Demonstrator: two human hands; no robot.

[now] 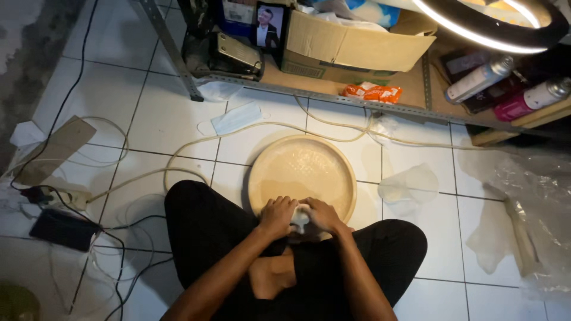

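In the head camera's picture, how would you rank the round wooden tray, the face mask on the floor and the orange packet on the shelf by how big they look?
Largest to smallest, as they look:
1. Round wooden tray, by far.
2. Face mask.
3. Orange packet.
The mask and packet look nearly alike, and the packet lies farther from the camera, so their order is unsure.

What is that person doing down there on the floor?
A person sits cross-legged on the white tiled floor. Both hands, the left hand and the right hand, hold a small white thing at the near rim of a round tan tray. What the white thing is cannot be told.
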